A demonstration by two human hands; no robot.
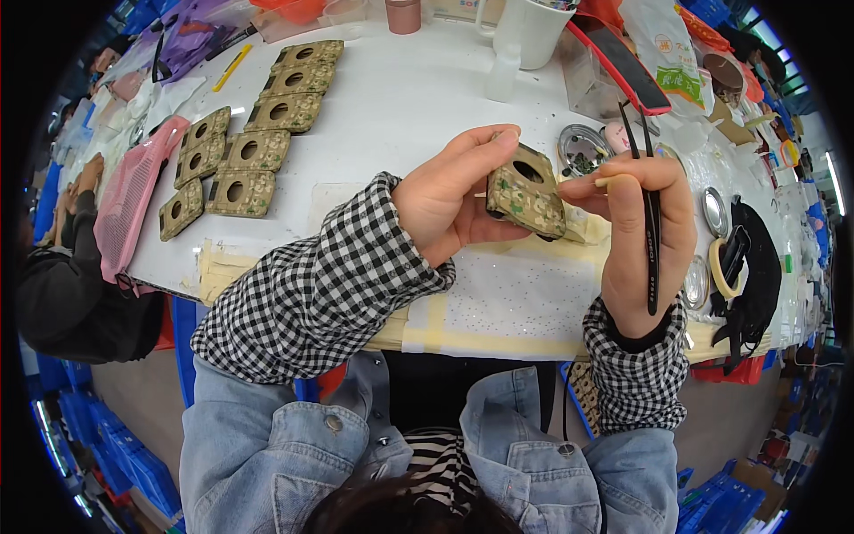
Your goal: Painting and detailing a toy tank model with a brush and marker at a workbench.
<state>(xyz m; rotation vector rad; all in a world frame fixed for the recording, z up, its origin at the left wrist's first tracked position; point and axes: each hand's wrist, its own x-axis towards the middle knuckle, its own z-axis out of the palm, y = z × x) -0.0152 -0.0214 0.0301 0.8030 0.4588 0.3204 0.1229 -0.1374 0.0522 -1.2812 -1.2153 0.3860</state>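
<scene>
My left hand grips a camouflage-patterned housing with a round hole, tilted above the table. In my right hand black tweezers are tucked, tips pointing up and away. The thumb and index finger of that hand pinch together close to the housing's right edge; whether something tiny is between them I cannot tell. Several similar camouflage housings lie in rows at the left of the table. Behind my right fingers sits a round clear dish with small dark parts.
A pale sheet with tiny specks is taped at the table's front edge. At the back right stand a white mug and a red-framed phone. A pink mesh bag, a yellow pen and another person's hand are to the left.
</scene>
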